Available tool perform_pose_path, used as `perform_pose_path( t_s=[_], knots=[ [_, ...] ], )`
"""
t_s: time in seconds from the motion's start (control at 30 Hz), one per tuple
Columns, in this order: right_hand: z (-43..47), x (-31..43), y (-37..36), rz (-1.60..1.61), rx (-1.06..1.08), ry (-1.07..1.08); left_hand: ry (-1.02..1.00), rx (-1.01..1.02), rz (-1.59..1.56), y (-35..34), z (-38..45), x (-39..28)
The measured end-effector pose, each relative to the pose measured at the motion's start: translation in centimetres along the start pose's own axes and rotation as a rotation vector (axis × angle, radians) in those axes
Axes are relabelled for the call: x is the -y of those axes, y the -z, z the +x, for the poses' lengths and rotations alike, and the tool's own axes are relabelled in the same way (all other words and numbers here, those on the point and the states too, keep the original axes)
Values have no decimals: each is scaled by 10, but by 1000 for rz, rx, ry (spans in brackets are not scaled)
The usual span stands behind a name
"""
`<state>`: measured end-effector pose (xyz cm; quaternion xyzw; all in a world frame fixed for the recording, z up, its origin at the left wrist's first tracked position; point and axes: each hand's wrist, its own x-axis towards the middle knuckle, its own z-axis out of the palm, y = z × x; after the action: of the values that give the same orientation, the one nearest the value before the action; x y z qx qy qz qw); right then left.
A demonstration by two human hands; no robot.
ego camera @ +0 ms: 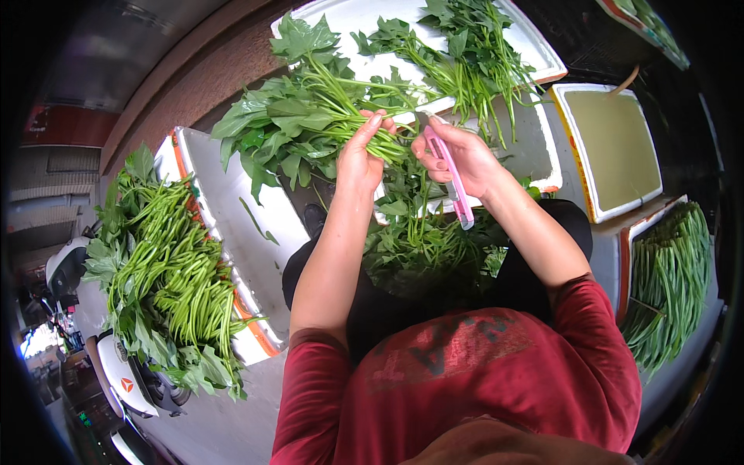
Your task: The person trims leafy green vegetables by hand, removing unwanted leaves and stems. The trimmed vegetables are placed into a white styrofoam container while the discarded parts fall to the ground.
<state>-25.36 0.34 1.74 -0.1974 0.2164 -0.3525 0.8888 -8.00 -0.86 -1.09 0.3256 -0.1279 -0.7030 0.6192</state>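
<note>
My left hand (359, 158) grips the stems of a bunch of leafy greens (317, 102), which look like sweet potato leaves. The broad leaves fan out to the left, and the cut stem ends point right. In my right hand (474, 160) is a pink utility knife (450, 174). Its blade is beside the stems, close to the fingers; whether it touches them I cannot tell. Beyond both hands, more stemmed greens (471, 64) lie on a white foam box lid (372, 58). A heap of loose greens (418, 244) sits below my hands, between my knees.
At left, many bundled greens (174, 267) lean on a white foam box (232, 192) holding a few leaf scraps. To the right stand a foam box of murky water (613, 148) and a stack of long green beans or similar stalks (668, 285). A parked scooter (125, 372) is at lower left.
</note>
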Motion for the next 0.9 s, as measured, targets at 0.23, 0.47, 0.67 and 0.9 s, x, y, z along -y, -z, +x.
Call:
perform_pose_path(
  t_s=[0.23, 0.47, 0.67, 0.9],
  knots=[
    [9, -14, 14, 111, -159, -3, 70, 75, 230, 0, -8, 9],
    [21, -23, 30, 11, -436, -18, 64, 120, 368, -9, -27, 12],
    [0, -23, 47, 69, -370, -18, -216, 67, -2, 8, -13, -74],
    [-50, -26, 46, 157, -284, -211, -232, 123, -325, 39, -9, -105]
  ],
)
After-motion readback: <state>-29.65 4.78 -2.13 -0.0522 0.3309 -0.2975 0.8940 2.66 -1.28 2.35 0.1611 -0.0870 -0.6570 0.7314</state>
